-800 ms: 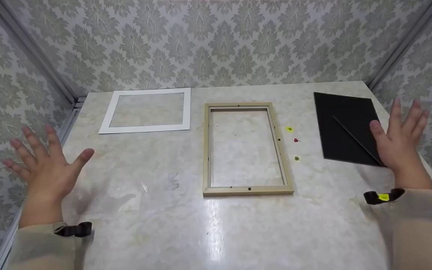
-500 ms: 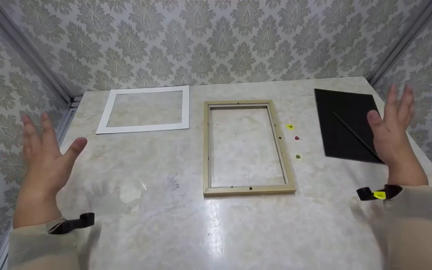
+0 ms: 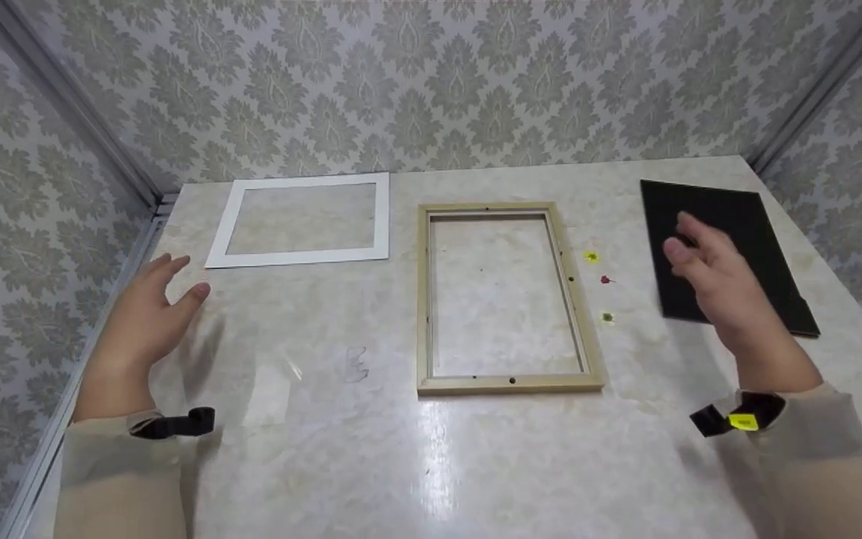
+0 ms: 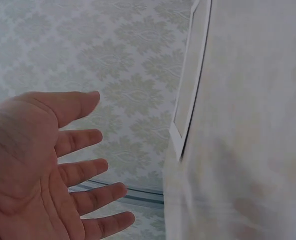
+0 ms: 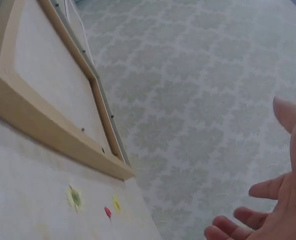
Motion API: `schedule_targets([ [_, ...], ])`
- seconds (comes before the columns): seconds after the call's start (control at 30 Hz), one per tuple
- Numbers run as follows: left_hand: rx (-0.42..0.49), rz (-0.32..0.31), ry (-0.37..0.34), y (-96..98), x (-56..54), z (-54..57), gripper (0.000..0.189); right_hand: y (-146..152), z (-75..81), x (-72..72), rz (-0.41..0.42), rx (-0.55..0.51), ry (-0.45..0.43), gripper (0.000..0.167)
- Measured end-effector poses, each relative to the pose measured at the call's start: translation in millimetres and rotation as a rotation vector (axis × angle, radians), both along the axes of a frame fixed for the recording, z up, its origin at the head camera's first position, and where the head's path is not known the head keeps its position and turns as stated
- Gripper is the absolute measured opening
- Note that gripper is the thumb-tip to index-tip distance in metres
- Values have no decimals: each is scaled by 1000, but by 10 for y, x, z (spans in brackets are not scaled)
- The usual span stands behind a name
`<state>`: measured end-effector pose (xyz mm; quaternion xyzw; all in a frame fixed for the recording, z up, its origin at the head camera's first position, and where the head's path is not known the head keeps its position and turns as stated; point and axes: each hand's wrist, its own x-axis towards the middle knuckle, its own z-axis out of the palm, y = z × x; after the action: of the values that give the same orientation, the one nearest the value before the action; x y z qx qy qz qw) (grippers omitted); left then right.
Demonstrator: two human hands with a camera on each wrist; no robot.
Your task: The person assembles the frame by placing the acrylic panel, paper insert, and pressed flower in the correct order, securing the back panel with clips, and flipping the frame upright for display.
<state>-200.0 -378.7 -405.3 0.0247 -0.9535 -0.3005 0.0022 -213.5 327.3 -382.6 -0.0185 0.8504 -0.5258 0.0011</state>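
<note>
My left hand hovers over the table's left side, fingers relaxed and holding nothing. Its palm and spread fingers show in the left wrist view. Beyond it lies a white picture mat with a rectangular opening. My right hand, also holding nothing, is in front of a black backing board and hides part of it. A light wooden picture frame lies flat between the hands. Right of the frame sit a yellow flower, a small red flower and a pale flower with a green centre.
Clear film lies on the table near the left hand, beside a faint pencil-like outline. Patterned walls enclose the table at the back and sides. Black straps circle both sleeves.
Both hands have come inward; the right one has moved left across the black board and its fingers have drawn together. The left fingers, spread wide before, are now relaxed. The objects stay put.
</note>
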Motion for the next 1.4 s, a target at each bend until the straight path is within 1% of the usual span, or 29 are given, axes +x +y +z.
schedule_targets([
  [0.13, -11, -33, -96, -25, -42, -155, 73, -190, -110, 68, 64, -25, -123, 77],
  [0.2, -19, -48, -141, -29, -60, -198, 73, -256, -165, 102, 98, -40, -164, 75],
  [0.3, -35, -65, -169, -16, -95, -235, 70, -320, -238, 120, 150, -59, -199, 71],
  [0.4, -64, -87, -199, 5, -118, -249, 65, -345, -283, 99, 194, 6, -240, 77],
  [0.47, -80, -101, -222, 17, -133, -255, 65, -359, -300, 85, 213, 76, -263, 83],
  [0.53, -104, -120, -255, 24, -137, -252, 66, -380, -310, 82, 227, 145, -279, 88],
  [0.6, -119, -135, -277, 29, -141, -248, 67, -416, -325, 88, 239, 180, -283, 90],
  [0.73, -153, -157, -290, 30, -126, -230, 70, -486, -363, 92, 270, 240, -276, 92],
  [0.83, -159, -169, -291, 26, -100, -208, 75, -522, -391, 85, 295, 276, -274, 96],
  [0.97, -153, -174, -280, 34, -59, -161, 82, -549, -422, 88, 324, 282, -283, 99],
  [1.1, -221, -170, -268, 46, -17, -110, 81, -558, -435, 102, 346, 268, -288, 99],
  [1.2, -266, -167, -287, 57, 7, -72, 79, -554, -436, 114, 357, 267, -283, 98],
  [1.3, -271, -168, -315, 70, 29, -37, 77, -539, -432, 124, 366, 284, -269, 98],
  [1.4, -263, -175, -339, 64, 61, -5, 80, -542, -434, 128, 369, 290, -266, 98],
])
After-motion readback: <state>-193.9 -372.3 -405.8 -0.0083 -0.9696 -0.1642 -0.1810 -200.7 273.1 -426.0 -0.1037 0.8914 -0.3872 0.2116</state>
